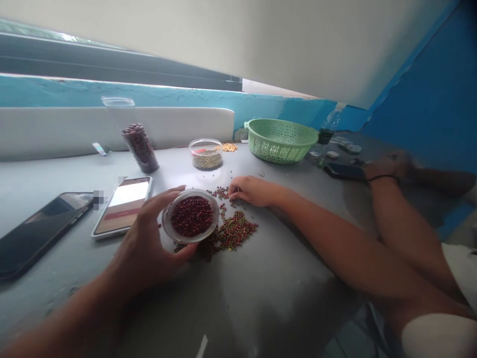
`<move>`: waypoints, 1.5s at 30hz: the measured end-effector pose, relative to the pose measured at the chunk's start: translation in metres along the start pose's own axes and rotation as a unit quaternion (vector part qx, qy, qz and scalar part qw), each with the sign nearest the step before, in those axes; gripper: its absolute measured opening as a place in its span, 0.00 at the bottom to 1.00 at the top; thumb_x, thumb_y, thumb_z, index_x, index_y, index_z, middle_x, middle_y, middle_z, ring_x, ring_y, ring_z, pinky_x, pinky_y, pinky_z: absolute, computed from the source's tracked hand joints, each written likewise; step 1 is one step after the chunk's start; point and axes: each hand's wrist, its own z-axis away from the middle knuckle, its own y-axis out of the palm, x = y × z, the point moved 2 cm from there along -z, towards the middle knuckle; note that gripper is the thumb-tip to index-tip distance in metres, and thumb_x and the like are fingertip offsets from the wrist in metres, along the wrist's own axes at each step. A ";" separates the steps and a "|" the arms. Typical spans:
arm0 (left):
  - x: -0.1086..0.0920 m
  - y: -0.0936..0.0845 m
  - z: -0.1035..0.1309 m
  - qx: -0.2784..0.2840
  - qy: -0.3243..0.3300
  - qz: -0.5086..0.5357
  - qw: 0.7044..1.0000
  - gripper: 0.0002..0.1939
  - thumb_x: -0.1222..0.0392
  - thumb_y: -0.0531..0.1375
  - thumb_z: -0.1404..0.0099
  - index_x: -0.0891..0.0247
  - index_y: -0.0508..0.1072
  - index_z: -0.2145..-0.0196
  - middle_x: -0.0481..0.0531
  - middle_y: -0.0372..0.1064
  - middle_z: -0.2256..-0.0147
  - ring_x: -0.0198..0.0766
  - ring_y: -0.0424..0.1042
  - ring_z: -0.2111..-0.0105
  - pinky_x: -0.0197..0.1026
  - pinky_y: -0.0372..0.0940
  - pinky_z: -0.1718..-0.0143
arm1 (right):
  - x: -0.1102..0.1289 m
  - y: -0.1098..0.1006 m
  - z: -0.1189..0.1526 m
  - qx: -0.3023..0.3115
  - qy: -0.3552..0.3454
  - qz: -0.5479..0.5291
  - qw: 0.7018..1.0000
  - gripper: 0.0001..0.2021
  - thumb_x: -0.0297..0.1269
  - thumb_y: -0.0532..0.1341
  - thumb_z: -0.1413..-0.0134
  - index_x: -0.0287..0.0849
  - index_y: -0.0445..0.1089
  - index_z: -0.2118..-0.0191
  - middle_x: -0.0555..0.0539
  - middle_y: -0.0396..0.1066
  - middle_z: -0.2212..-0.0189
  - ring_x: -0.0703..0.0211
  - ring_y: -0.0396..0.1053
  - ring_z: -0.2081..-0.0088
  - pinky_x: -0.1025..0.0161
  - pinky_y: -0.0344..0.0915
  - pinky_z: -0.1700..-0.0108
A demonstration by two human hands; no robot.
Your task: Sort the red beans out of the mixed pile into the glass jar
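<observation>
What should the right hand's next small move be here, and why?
The right hand should probably pick a red one from the mixed red-and-green beans beside it for the jar: the left hand holds that open jar close by, with dark red beans inside.

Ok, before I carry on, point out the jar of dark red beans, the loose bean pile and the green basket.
Jar of dark red beans [168, 226]: head view, left side of its clear wall.
Loose bean pile [234, 232]: head view, middle of the heap.
Green basket [280, 151]: head view, perforated front wall.
</observation>
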 end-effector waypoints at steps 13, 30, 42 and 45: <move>-0.002 -0.003 -0.004 -0.015 -0.015 -0.022 1.000 0.50 0.60 0.71 0.45 0.56 0.52 0.29 0.63 0.65 0.37 0.64 0.70 0.39 0.67 0.71 0.39 | 0.015 -0.014 0.009 -0.198 0.043 -0.131 0.970 0.03 0.32 0.67 0.47 0.39 0.73 0.69 0.50 0.74 0.73 0.64 0.68 0.72 0.64 0.62 0.65; 0.001 -0.002 0.000 0.011 0.014 0.006 1.000 0.51 0.65 0.70 0.44 0.53 0.51 0.29 0.61 0.62 0.34 0.64 0.66 0.36 0.69 0.70 0.37 | 0.016 -0.007 0.006 -0.209 -0.024 -0.333 0.919 0.15 0.40 0.69 0.47 0.39 0.79 0.55 0.49 0.76 0.70 0.65 0.68 0.71 0.64 0.66 0.67; 0.002 -0.003 0.000 0.020 0.001 0.009 1.000 0.50 0.65 0.70 0.44 0.51 0.53 0.30 0.60 0.64 0.35 0.63 0.68 0.37 0.68 0.72 0.38 | 0.020 -0.009 0.009 -0.207 -0.025 -0.176 0.962 0.09 0.30 0.65 0.45 0.38 0.82 0.59 0.46 0.77 0.65 0.64 0.72 0.68 0.63 0.69 0.61; 0.004 -0.002 0.000 0.026 0.002 0.013 1.000 0.49 0.64 0.70 0.44 0.53 0.54 0.30 0.61 0.63 0.35 0.64 0.67 0.36 0.68 0.71 0.37 | 0.019 -0.009 0.009 -0.200 -0.016 -0.166 0.965 0.09 0.30 0.66 0.45 0.39 0.82 0.59 0.46 0.78 0.65 0.65 0.72 0.68 0.64 0.68 0.62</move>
